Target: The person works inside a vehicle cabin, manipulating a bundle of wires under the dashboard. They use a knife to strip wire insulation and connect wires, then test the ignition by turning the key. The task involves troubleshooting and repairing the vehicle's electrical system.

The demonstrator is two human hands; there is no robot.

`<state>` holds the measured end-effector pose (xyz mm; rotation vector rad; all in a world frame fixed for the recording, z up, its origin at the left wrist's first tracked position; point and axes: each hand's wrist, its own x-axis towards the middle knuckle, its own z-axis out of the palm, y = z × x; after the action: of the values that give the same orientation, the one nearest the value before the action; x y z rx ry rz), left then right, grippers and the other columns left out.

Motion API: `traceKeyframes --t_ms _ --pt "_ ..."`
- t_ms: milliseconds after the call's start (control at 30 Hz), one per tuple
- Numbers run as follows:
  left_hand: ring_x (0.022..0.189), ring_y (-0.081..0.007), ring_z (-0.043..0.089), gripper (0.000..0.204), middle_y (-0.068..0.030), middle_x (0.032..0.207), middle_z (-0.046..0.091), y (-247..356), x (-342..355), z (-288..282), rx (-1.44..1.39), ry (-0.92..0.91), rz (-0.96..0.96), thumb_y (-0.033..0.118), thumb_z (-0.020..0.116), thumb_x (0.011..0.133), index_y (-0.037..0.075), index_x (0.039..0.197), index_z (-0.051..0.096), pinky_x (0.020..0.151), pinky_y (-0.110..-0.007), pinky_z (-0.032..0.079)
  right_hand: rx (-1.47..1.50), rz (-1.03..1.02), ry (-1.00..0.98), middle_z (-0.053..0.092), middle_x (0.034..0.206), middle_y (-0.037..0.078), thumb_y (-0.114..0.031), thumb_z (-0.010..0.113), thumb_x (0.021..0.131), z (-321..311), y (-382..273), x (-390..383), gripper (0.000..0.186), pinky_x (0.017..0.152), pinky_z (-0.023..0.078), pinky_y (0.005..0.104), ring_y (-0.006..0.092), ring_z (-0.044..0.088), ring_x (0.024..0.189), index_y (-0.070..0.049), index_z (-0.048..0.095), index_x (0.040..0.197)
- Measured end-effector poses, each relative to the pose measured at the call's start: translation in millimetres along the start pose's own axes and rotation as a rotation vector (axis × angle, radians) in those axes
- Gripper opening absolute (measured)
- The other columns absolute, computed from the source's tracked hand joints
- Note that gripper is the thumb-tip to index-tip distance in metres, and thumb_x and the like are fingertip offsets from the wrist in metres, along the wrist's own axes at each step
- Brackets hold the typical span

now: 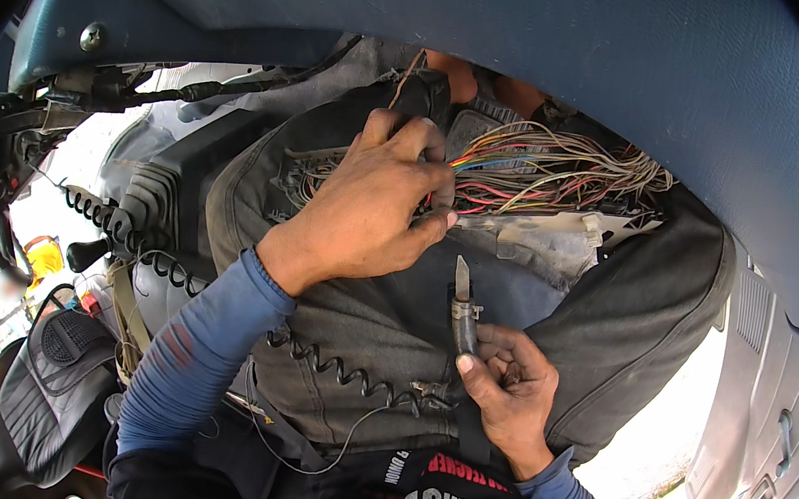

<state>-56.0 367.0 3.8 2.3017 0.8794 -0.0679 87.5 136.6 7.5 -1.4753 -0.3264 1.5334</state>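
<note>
My left hand [371, 200] reaches over my lap with its fingers curled and pinched around several thin wires. They belong to a bundle of multicoloured wires [571, 176] that fans out to the right across a pale, torn-edged panel [546, 247]. Exactly which strands lie between the fingertips is partly hidden by the hand. Below and to the right, my right hand [512, 391] is closed on the dark handle of a small knife [463, 308]. Its short pointed blade stands upward, apart from the wires and from my left hand.
A blue-grey dashboard [511, 12] overhangs the wiring. A gear lever boot [151, 202] is at the left. One black coiled cord [343, 368] crosses my thigh. On the right stands an open door [768, 439], and a dark seat [62, 357] is at lower left.
</note>
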Motion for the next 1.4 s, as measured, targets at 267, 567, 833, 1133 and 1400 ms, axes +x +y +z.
traceKeyframes --t_ms 267,567,833,1133,1400 --pt "0.126 -0.0328 0.041 0.024 -0.0095 0.132 0.052 -17.9 7.3 -2.8 -0.274 -0.164 -0.116 0.03 0.081 0.089 0.011 0.101 0.074 0.111 -0.047 0.038 0.026 -0.028 -0.002 0.053 0.07 -0.008 0.002 0.077 0.092 -0.3 4.2 0.1 0.028 0.05 0.027 0.02 -0.0019 0.037 0.057 0.005 0.067 0.118" --pt "0.132 -0.037 0.048 0.023 -0.0163 0.136 0.06 2.9 5.9 11.4 -0.167 0.009 -0.186 0.028 0.08 0.089 0.008 0.101 0.078 0.111 -0.048 0.041 0.046 -0.025 -0.009 0.054 0.072 -0.007 0.003 0.077 0.092 0.7 0.6 -0.5 0.028 0.052 0.028 0.0195 -0.0021 0.038 0.06 0.005 0.067 0.119" --pt "0.119 -0.0357 0.062 0.024 -0.0178 0.126 0.064 3.4 5.3 23.9 -0.163 0.156 -0.116 0.022 0.077 0.089 0.0 0.101 0.076 0.098 -0.042 0.051 0.045 -0.031 0.004 0.053 0.072 -0.008 0.004 0.077 0.091 3.4 2.4 -1.2 0.028 0.053 0.028 0.0195 -0.002 0.035 0.06 0.004 0.067 0.117" --pt "0.113 -0.0346 0.06 0.017 -0.016 0.124 0.063 8.1 -0.9 24.4 -0.05 0.238 -0.038 0.015 0.076 0.089 0.002 0.1 0.076 0.098 -0.044 0.05 0.019 -0.042 -0.04 0.059 0.079 -0.004 0.006 0.072 0.093 -1.2 1.2 -1.5 0.027 0.054 0.031 0.0187 -0.0012 0.042 0.062 0.008 0.065 0.119" --pt "0.117 -0.034 0.055 0.015 -0.0121 0.125 0.061 9.8 -1.5 10.4 -0.037 0.133 0.063 0.005 0.072 0.088 0.006 0.103 0.076 0.101 -0.044 0.048 0.05 -0.022 -0.04 0.062 0.081 -0.003 0.007 0.072 0.093 -0.8 1.0 0.0 0.028 0.055 0.033 0.0182 -0.0012 0.045 0.064 0.008 0.065 0.12"
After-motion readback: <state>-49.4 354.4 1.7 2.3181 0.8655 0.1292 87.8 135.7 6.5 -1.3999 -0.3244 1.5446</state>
